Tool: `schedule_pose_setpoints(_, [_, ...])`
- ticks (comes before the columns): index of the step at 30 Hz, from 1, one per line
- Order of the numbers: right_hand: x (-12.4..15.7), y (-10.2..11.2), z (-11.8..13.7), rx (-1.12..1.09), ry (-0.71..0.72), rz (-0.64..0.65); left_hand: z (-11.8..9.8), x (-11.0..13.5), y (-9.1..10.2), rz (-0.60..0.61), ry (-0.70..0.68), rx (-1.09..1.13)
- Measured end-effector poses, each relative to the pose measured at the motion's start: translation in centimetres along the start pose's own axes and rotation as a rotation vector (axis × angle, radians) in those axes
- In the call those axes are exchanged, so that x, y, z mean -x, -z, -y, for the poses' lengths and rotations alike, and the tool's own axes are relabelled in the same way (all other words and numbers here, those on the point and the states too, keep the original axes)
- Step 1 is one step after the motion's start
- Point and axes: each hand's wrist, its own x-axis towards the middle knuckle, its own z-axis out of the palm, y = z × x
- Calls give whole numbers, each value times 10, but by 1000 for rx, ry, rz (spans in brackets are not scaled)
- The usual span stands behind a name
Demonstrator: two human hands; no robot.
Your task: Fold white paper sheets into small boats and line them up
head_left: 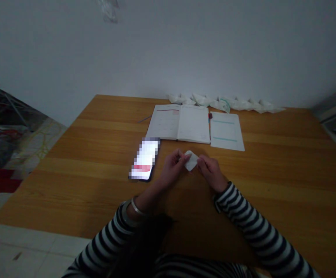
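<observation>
Between my two hands is a small folded piece of white paper (191,161), held above the wooden table. My left hand (174,165) pinches its left side, thumb on top. At its right corner, my right hand (211,172) grips with thumb and fingers closed together. Just beyond the hands lies an open notebook (193,123) with a red line on its left page. To the left of my left hand a phone (144,159) rests face up, its lit screen blurred out.
A loose white sheet (227,133) with green bands lies right of the notebook. Along the wall, a row of crumpled or folded white pieces (240,104) spans the back edge of the wooden table (280,166). A thin pen-like stick (144,119) lies left of the notebook.
</observation>
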Motion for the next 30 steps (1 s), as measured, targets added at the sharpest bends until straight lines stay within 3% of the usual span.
schedule_pose_setpoints(5, [3, 4, -2, -120, 25, -154, -9, 3, -1, 46, 32, 55])
schedule_pose_setpoints(10, [4, -3, 1, -288, -3, -253, -8, 3, -3, 11, 1, 52])
schedule_pose_setpoints(21, [0, 2, 4, -369, -80, -237, -9, 7, -6, -59, -49, 18])
schedule_pose_setpoints(30, [-1, -15, 2, -309, -198, -368, -5, 15, -5, -187, -283, -547])
